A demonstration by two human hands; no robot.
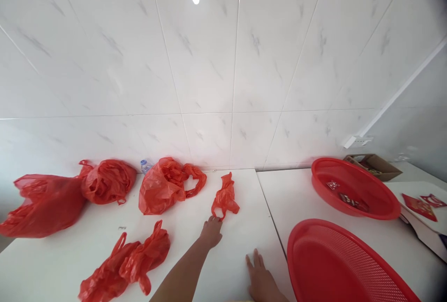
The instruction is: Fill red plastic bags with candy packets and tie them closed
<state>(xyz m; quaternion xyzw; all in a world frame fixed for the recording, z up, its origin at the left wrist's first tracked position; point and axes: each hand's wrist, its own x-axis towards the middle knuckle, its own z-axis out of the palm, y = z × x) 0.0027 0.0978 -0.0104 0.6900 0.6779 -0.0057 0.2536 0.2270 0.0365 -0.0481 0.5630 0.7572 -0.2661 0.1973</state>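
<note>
My left hand (211, 233) reaches forward over the white tabletop, its fingers at the lower handle loop of a small crumpled red plastic bag (226, 195). The fingers are bent onto the loop, and their tips are partly hidden. Lower and to the right, my right hand (261, 278) rests on the table with its fingers apart, holding nothing. It is nearest to the seam between the tables and a large red plastic basket (324, 265) with perforated sides.
More red plastic bags lie to the left: a bulky one (52, 204), a bundled one (111, 181), one by the wall (162, 188) and a twisted one (129, 265). A bottle (145, 166) stands behind. A red basin (377, 195) holding small packets and a cardboard box (384, 171) are at right.
</note>
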